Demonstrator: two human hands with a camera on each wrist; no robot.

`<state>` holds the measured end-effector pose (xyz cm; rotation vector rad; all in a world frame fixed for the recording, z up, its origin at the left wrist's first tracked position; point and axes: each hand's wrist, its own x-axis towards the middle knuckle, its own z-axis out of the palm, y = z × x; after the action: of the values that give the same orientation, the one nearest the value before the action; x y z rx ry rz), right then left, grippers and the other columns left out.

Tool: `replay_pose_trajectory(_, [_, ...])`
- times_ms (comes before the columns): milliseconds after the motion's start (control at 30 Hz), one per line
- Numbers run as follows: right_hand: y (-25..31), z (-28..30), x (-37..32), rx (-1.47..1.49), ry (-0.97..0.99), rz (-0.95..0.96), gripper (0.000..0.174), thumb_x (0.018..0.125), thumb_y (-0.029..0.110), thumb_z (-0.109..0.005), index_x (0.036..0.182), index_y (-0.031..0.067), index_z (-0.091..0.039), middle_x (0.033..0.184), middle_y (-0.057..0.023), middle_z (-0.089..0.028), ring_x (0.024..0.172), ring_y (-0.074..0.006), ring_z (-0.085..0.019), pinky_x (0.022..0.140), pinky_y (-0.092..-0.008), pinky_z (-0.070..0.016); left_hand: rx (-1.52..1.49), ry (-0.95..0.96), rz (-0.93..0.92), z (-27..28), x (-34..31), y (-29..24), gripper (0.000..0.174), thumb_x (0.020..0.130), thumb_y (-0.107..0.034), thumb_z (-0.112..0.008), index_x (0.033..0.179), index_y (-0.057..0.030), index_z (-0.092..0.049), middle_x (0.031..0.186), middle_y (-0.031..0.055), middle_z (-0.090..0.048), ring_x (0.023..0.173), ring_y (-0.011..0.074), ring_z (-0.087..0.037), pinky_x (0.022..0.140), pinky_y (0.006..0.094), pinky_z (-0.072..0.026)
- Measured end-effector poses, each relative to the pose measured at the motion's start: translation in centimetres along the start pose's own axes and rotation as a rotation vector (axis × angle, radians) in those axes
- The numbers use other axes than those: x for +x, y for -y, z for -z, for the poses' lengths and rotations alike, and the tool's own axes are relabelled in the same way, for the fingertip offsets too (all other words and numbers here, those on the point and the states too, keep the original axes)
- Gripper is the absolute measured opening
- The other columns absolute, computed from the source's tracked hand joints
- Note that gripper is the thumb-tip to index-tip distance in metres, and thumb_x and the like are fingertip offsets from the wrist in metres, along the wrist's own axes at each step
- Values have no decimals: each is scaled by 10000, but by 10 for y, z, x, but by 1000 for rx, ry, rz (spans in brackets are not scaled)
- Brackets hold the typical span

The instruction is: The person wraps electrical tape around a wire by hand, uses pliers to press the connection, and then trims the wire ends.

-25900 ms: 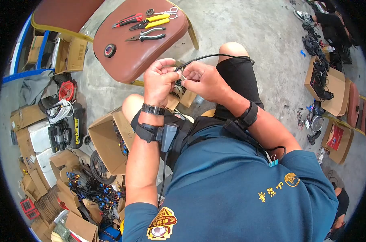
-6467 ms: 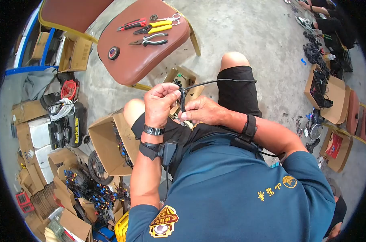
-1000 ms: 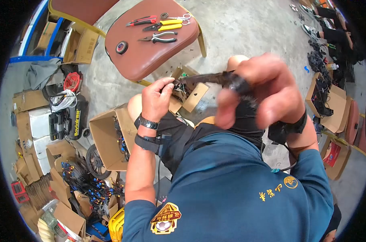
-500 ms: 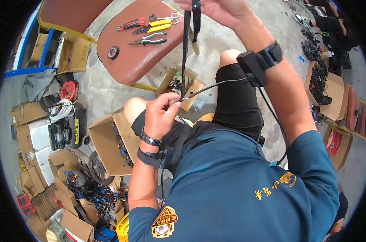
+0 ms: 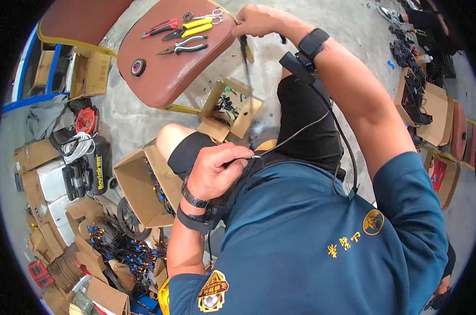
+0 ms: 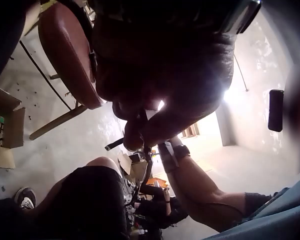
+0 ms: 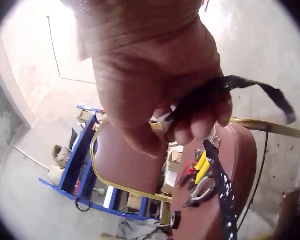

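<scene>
My left hand [image 5: 217,170], in front of my belly, pinches a thin dark cable [image 5: 301,131] between thumb and fingers. At the fingertips a short light, bare-looking stretch shows on it. In the left wrist view my left hand [image 6: 160,85] is dark against the light, and a black cable end [image 6: 115,144] pokes out past the fingers. My right hand [image 5: 264,22] is out by the chair's front edge, holding black tape [image 7: 200,97] between curled fingers. One tape end trails sideways over the fingers; a shiny black strip [image 7: 221,187] hangs below, blurred in the head view.
The brown chair seat [image 5: 164,86] bears a tape roll [image 5: 138,67], grey-handled pliers [image 5: 188,46], yellow-handled wire strippers [image 5: 190,29], a red cutter [image 5: 162,27] and scissors [image 5: 214,16]. An open carton [image 5: 243,118] stands below it. Boxes and cable bundles [image 5: 125,252] lie at the left.
From half a second ago, my right hand has come from the top of the view to the chair edge. The black strip, then taut between both hands, now hangs blurred. My left hand has lowered toward my body.
</scene>
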<state>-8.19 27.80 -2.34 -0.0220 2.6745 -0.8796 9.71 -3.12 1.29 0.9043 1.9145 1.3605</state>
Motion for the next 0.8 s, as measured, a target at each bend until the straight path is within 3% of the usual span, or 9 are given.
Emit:
replay_pose_trajectory(33, [5,-2,-2,-118,10,-32,547,778,396,-724,1094,-48,-673,962,-242,-706,747,-297,-724,707,-369,-577,-16,-16,-26,-1,-2,1,237,806,110,-610,1006,18,-697,836,86,-688,741,152,-638,682,257,-491])
replay_pose_trajectory(67, [-5,-16,8,-181,-70,39,481,804,436,-697,1034,15,-665,931,-211,-697,869,-290,-693,772,-387,-525,-31,-34,-53,-2,-2,3,240,805,111,-614,1009,18,-697,842,88,-689,738,153,-638,682,257,-492])
replay_pose_trajectory(300, [30,-42,-31,96,-309,377,382,899,352,-661,1105,30,-663,996,-172,-695,920,-314,-669,808,-391,-521,-173,-194,115,0,-2,2,215,817,76,-645,1022,33,-692,839,76,-701,745,115,-644,683,249,-505])
replay_pose_trajectory(400, [61,-16,-110,494,-110,682,281,923,276,-655,1054,28,-675,943,-110,-694,859,-219,-658,781,-337,-517,-218,-279,193,6,8,10,184,848,62,-649,1023,30,-697,842,37,-706,749,79,-632,678,231,-501])
replay_pose_trajectory(500, [58,-26,-181,764,394,714,203,896,181,-696,1018,20,-689,916,-96,-703,854,-210,-676,777,-329,-527,-260,-333,215,15,17,8,167,860,55,-657,1017,16,-700,835,28,-703,735,67,-634,656,220,-508])
replay_pose_trajectory(567, [44,-59,-199,792,636,553,145,894,112,-691,989,2,-693,923,-108,-707,877,-215,-685,786,-331,-530,-310,-366,227,19,23,6,173,859,58,-657,1023,18,-694,838,36,-702,732,70,-638,645,220,-515])
replay_pose_trajectory(633, [18,-106,-208,604,471,384,217,863,70,-689,1071,10,-679,867,-85,-699,825,-142,-655,766,-308,-524,-367,-345,188,24,28,0,181,867,75,-645,1041,34,-673,850,60,-698,737,97,-652,633,247,-558])
replay_pose_trajectory(733, [4,-164,-198,899,145,83,485,805,35,-717,1272,36,-586,971,-84,-671,849,-209,-654,802,-335,-514,-384,-317,156,27,31,-7,186,872,85,-640,1053,47,-658,860,76,-692,748,118,-664,632,273,-598])
replay_pose_trajectory(800, [14,-164,-185,828,-181,312,513,784,37,-731,1276,44,-588,1020,-90,-664,915,-238,-648,846,-355,-503,-414,-311,165,26,31,-7,187,873,83,-642,1056,47,-654,863,79,-692,750,122,-666,638,274,-601])
